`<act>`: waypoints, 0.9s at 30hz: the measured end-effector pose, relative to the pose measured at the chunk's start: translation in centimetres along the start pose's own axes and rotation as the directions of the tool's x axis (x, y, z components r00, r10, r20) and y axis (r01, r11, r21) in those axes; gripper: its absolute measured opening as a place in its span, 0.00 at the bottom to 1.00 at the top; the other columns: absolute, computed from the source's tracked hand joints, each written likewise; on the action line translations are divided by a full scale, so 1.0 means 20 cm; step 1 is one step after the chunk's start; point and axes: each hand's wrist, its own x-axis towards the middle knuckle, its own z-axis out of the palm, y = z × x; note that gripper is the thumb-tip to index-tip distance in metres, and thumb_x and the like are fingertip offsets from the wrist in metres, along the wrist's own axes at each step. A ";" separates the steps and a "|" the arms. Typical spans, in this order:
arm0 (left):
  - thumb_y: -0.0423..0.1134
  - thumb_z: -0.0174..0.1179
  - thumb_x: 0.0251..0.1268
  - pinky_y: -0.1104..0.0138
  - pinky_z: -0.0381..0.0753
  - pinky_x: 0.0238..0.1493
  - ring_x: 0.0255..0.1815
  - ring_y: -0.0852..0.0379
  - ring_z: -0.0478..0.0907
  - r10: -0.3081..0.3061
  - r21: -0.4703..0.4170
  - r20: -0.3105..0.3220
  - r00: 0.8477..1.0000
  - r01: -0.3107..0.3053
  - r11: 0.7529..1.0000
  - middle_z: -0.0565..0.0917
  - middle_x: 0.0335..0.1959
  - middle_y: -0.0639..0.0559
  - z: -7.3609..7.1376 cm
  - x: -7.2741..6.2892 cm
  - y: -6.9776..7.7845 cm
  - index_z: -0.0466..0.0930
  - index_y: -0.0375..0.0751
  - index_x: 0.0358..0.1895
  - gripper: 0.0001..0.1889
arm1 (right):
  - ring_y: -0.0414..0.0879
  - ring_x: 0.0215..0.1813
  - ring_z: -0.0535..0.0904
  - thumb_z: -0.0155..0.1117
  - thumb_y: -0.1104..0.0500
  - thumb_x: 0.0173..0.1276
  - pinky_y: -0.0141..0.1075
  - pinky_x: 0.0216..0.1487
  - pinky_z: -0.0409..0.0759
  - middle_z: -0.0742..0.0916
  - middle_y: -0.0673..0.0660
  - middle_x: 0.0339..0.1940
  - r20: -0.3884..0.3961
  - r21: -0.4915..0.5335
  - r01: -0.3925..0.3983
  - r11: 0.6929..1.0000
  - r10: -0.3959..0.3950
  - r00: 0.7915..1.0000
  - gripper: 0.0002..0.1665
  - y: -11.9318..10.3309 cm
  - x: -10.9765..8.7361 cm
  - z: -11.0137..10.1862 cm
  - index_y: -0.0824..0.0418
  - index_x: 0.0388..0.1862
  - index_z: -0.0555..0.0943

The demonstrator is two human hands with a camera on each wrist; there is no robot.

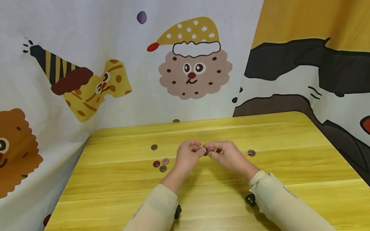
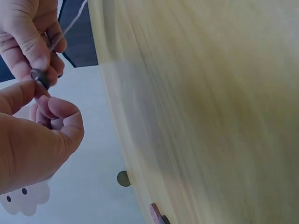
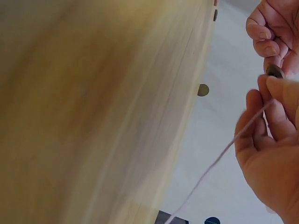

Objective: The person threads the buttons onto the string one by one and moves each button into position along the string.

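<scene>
Above the middle of the table, both hands meet fingertip to fingertip at a small dark brown button (image 1: pixel 206 152). My left hand (image 1: pixel 188 157) pinches one side of it between thumb and index finger. From the other side, thumb and fingers of my right hand (image 1: pixel 228 156) pinch it. A pale pinkish string (image 3: pixel 216 161) runs out between the right hand's fingers, and in the left wrist view the button (image 2: pixel 40 77) is seen nearly edge-on. Fingers hide where string and button meet. Right of the right hand, another brown button (image 1: pixel 251 153) lies on the table with string across it.
Several loose buttons lie left of the left hand: a dark red one (image 1: pixel 157 164), a pinkish one (image 1: pixel 165 161) and brown ones (image 1: pixel 163 169). The wooden table (image 1: pixel 205 227) ends against a printed cloth (image 1: pixel 109 21) at the back and sides.
</scene>
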 end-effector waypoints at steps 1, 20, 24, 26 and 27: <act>0.37 0.64 0.79 0.49 0.84 0.53 0.53 0.38 0.85 0.003 0.004 -0.006 1.000 -0.003 1.000 0.88 0.52 0.41 0.00 0.00 0.00 0.79 0.35 0.63 0.17 | 0.50 0.56 0.89 0.70 0.62 0.77 0.45 0.55 0.88 0.93 0.55 0.58 0.021 0.006 -0.002 1.000 0.002 1.000 0.19 0.00 0.00 0.00 0.57 0.65 0.87; 0.38 0.66 0.78 0.62 0.81 0.44 0.50 0.43 0.83 0.023 -0.012 -0.037 0.999 -0.024 1.000 0.87 0.50 0.42 0.01 -0.02 -0.01 0.80 0.38 0.59 0.13 | 0.55 0.65 0.86 0.79 0.57 0.70 0.56 0.70 0.81 0.92 0.55 0.58 0.010 -0.078 -0.067 0.995 0.068 0.998 0.22 -0.03 0.00 0.01 0.55 0.62 0.88; 0.38 0.66 0.77 0.63 0.79 0.41 0.49 0.39 0.82 0.041 -0.026 -0.032 0.999 -0.042 0.999 0.86 0.48 0.43 -0.01 -0.03 -0.01 0.80 0.40 0.56 0.11 | 0.59 0.71 0.82 0.79 0.57 0.69 0.57 0.72 0.80 0.89 0.57 0.65 0.012 -0.096 -0.079 0.992 0.081 0.997 0.23 -0.01 0.00 -0.02 0.55 0.62 0.88; 0.38 0.67 0.77 0.64 0.80 0.41 0.47 0.44 0.81 0.054 -0.019 -0.037 0.998 -0.054 0.998 0.86 0.47 0.44 -0.01 -0.03 -0.02 0.81 0.41 0.55 0.11 | 0.60 0.72 0.81 0.79 0.58 0.70 0.58 0.73 0.79 0.88 0.58 0.67 0.016 -0.118 -0.073 0.990 0.075 0.997 0.23 0.01 0.00 -0.03 0.56 0.62 0.88; 0.38 0.67 0.77 0.65 0.79 0.41 0.45 0.47 0.81 0.059 -0.015 -0.040 0.997 -0.060 0.998 0.85 0.46 0.45 -0.01 -0.03 -0.02 0.81 0.41 0.55 0.11 | 0.60 0.72 0.81 0.78 0.58 0.70 0.58 0.73 0.78 0.88 0.58 0.67 0.020 -0.124 -0.073 0.990 0.076 0.997 0.23 0.02 0.00 -0.04 0.57 0.63 0.88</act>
